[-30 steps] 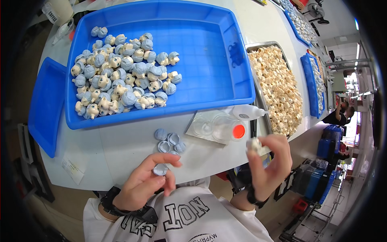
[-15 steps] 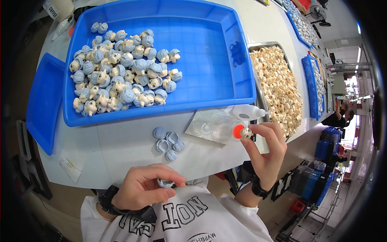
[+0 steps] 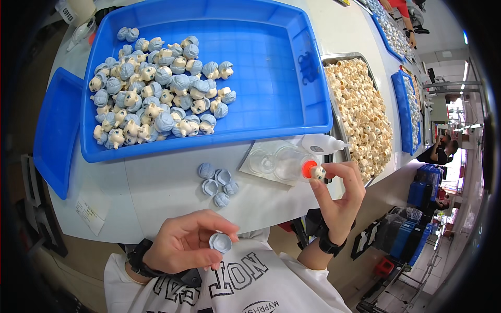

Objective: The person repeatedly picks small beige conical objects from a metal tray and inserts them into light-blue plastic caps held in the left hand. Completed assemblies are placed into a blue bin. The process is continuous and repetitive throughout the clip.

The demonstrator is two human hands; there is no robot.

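Note:
My left hand (image 3: pixel 180 244) pinches a pale blue doll hair shell (image 3: pixel 221 243) between thumb and fingers, its hollow side showing. Away to the right, my right hand (image 3: pixel 342 201) grips a small cream doll head (image 3: pixel 318 172) with painted eyes between thumb and forefinger. That head is at the red mouth (image 3: pixel 308 168) of a clear container (image 3: pixel 286 160) lying on a pale board; whether they touch I cannot tell. Several loose blue hair shells (image 3: pixel 223 178) lie on the table between my hands. A white squeeze bottle (image 3: pixel 320 144) rests behind the container.
A large blue bin (image 3: pixel 245 57) holds many blue-haired doll heads (image 3: pixel 148 73) on its left side. Right of it, a metal tray (image 3: pixel 334 101) is heaped with cream parts (image 3: pixel 360 115). A smaller blue tray (image 3: pixel 57 125) and a paper slip (image 3: pixel 90 213) lie at left. Another person's arm (image 3: pixel 408 21) shows far right.
My left hand has turned the hair shell so its hollow faces up. My right hand, still holding the doll head, has shifted slightly left and down. A person's arm has come into view far off.

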